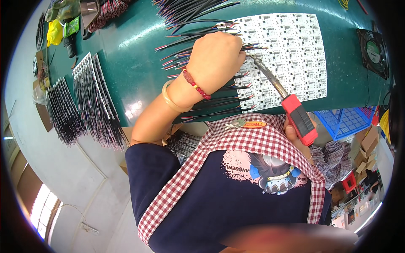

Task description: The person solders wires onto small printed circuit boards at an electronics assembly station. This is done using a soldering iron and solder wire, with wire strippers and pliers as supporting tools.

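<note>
My right hand (pixel 292 134) is wrapped round the red-and-black plastic-handled soldering iron (pixel 298 119), clear of its probably hot metal shaft. My left hand (pixel 216 55) curls over slim black cables (pixel 180 55), likely light, bendy, best pinched by the sheath; its fingertips are hidden: parted or pinching, I can't tell. The cables overlap the left side of the white circuit-board sheet (pixel 295 55), at the green worktop (pixel 135 76)'s near edge.

Electronics workshop, green workbench (pixel 139 63), white circuit-board sheet (pixel 295 59), soldering iron (pixel 300 119), heaped black cables (pixel 185 12), square fan (pixel 373 52)
</note>
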Demonstrator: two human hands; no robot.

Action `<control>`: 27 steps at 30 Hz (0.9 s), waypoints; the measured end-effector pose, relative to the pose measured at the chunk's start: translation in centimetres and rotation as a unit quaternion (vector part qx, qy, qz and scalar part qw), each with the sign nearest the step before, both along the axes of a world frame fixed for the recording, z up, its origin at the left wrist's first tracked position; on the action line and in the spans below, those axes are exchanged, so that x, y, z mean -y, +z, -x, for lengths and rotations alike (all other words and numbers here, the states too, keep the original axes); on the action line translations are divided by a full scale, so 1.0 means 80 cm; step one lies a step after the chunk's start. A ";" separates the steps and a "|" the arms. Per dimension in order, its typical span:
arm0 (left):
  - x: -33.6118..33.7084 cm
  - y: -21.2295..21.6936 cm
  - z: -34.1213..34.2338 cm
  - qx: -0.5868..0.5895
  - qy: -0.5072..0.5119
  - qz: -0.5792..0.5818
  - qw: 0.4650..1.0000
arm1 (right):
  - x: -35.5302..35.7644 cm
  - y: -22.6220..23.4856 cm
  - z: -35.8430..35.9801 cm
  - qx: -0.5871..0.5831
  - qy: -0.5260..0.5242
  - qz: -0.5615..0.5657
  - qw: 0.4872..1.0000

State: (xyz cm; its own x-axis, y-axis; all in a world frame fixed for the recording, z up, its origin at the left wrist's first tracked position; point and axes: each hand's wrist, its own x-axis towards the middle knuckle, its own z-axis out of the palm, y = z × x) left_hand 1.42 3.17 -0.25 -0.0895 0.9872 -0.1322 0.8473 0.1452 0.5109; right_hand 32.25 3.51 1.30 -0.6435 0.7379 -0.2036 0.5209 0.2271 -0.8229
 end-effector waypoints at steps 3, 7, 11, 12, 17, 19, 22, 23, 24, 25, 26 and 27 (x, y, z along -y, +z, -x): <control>-0.001 0.002 0.000 0.000 -0.001 0.002 1.000 | 0.006 0.001 -0.013 0.001 -0.049 0.077 0.996; -0.001 0.002 0.000 -0.003 -0.002 0.015 1.000 | 0.011 -0.010 -0.023 -0.014 -0.075 0.090 0.993; 0.000 0.002 0.001 -0.007 -0.002 0.020 1.000 | 0.007 -0.005 -0.019 0.013 -0.053 0.125 0.991; 0.001 0.001 0.001 -0.007 -0.002 0.019 1.000 | 0.009 -0.007 -0.022 0.004 -0.058 0.128 0.990; 0.006 0.006 -0.003 0.024 0.023 0.037 0.999 | 0.008 -0.007 -0.025 -0.026 -0.073 0.144 0.987; 0.009 0.004 -0.006 0.022 0.028 0.026 0.999 | 0.005 -0.007 -0.023 -0.013 -0.046 0.116 0.992; 0.009 0.005 -0.011 0.007 0.025 0.010 1.000 | 0.004 -0.004 -0.021 -0.016 -0.054 0.131 0.990; 0.008 0.006 -0.012 -0.008 0.017 0.005 1.000 | 0.004 -0.003 -0.019 -0.017 -0.054 0.132 0.990; 0.009 0.005 -0.012 -0.009 0.017 0.006 1.000 | 0.004 -0.002 -0.017 -0.019 -0.060 0.141 0.988; 0.009 0.005 -0.012 -0.009 0.015 0.001 1.000 | 0.005 -0.001 -0.016 -0.020 -0.066 0.151 0.986; 0.009 0.005 -0.012 -0.009 0.012 -0.005 1.000 | 0.007 -0.003 -0.020 -0.019 -0.066 0.151 0.986; 0.009 0.006 -0.012 -0.009 0.012 -0.005 1.000 | 0.011 -0.008 -0.027 0.007 -0.067 0.156 0.986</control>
